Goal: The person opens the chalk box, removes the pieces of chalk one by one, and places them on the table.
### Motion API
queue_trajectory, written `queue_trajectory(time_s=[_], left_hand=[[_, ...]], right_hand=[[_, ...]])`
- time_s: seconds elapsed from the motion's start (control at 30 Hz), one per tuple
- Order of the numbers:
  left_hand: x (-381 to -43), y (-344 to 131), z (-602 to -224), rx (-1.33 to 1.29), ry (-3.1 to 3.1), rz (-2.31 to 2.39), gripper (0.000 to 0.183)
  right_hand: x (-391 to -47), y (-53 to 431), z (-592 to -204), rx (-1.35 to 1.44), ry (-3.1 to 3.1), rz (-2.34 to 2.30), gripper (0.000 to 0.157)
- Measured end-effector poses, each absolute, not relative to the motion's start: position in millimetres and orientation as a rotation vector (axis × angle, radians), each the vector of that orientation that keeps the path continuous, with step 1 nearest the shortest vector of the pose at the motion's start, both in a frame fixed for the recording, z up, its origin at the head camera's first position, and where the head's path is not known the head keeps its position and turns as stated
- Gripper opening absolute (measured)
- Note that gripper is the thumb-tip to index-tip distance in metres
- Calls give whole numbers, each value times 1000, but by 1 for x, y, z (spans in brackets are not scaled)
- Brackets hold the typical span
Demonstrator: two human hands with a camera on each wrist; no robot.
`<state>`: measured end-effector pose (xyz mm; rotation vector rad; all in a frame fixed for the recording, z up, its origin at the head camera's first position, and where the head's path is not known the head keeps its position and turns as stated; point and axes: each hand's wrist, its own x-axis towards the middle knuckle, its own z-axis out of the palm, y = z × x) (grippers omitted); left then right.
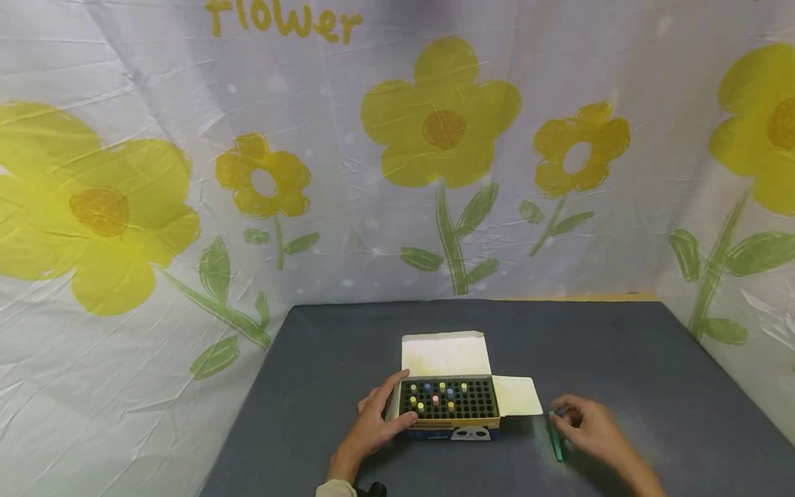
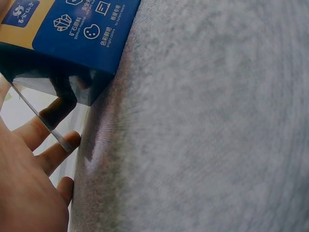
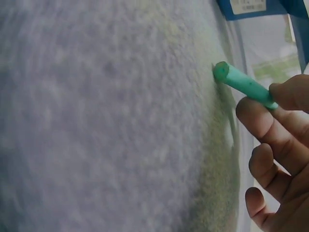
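A chalk box (image 1: 472, 434) with a panda face on its front stands on the table, lid and right flap folded out. Several short coloured chalks (image 1: 435, 400) poke up from its dark grid of holes, mostly in the left half. My left hand (image 1: 375, 422) holds the box at its left end, thumb at the front edge and index finger toward the back corner. Right of the box, my right hand (image 1: 586, 426) pinches one end of a green chalk (image 3: 246, 86) between thumb and index finger. The chalk slants close over the table, its free end toward me.
The dark grey table (image 1: 348, 331) runs back to a white cloth backdrop (image 1: 348, 235) painted with yellow flowers. The raised lid (image 1: 444, 353) leans back behind the box, and the right flap (image 1: 517, 396) sticks out toward my right hand.
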<state>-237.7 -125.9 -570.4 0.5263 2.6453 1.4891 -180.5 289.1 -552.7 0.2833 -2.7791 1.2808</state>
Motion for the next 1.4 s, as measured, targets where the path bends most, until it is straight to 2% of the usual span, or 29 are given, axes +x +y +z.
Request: queue_trajectory(time_s=[0.37, 0.57, 0.87, 1.1, 1.4], left_hand=[[-235, -125, -571, 515, 2649, 1489, 72], [-235, -126, -572, 529, 2645, 1507, 72], [-237, -126, -573, 539, 2655, 1492, 71], [-238, -126, -572, 532, 2654, 1492, 71], [-238, -126, -573, 530, 2650, 1494, 71]], right_hand=[[-183, 279, -551, 138, -2913, 1057, 16], [-183, 271, -548, 134, -2923, 790, 8], [-185, 266, -549, 156, -2885, 592, 12], [-185, 270, -551, 142, -2889, 678, 14], [-182, 274, -537, 24, -2731, 1143, 19]])
